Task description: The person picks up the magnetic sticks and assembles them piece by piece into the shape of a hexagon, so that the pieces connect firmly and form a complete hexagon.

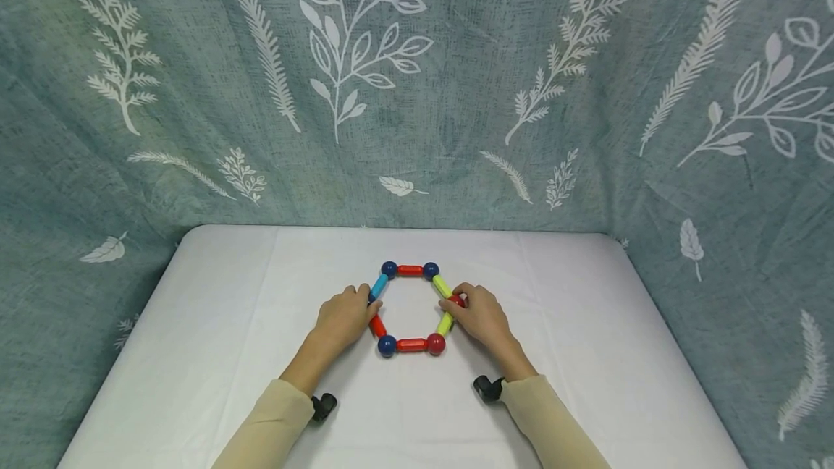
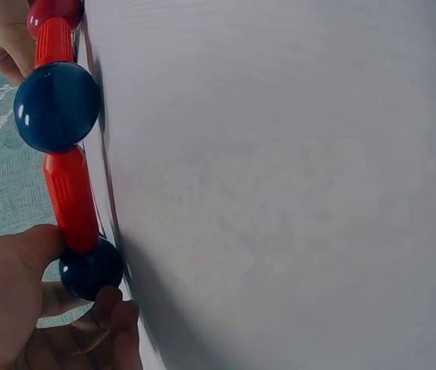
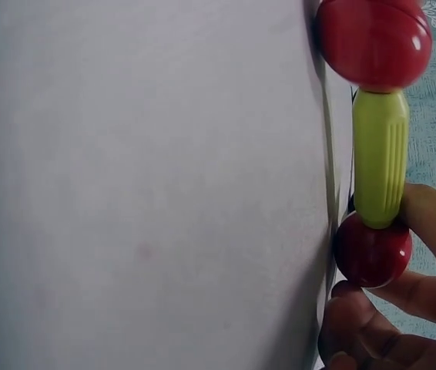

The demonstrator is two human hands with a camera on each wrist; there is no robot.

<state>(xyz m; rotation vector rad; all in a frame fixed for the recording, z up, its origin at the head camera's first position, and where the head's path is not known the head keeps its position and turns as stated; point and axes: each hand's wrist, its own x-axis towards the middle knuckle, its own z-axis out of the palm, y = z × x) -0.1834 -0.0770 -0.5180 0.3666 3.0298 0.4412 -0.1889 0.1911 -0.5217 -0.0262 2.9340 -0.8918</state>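
Observation:
A six-sided ring of short rods and balls lies on the white table. Its left corner is a dark blue ball (image 2: 91, 268), which my left hand (image 1: 345, 313) grips between thumb and fingers. Opposite, my right hand (image 1: 480, 315) holds the red ball (image 3: 373, 248) at the right corner. Along the far side a red rod (image 1: 410, 271) joins two blue balls. The near side has another red rod (image 1: 412, 345) between a blue ball (image 1: 387, 346) and a red ball (image 1: 436, 344). A light blue rod (image 1: 378, 286) and yellow-green rods (image 1: 442, 286) form other sides.
White cloth covers the table (image 1: 215, 353), whose far edge meets a green leaf-patterned curtain (image 1: 456, 93). Each wrist wears a small black camera (image 1: 487, 388) close above the cloth.

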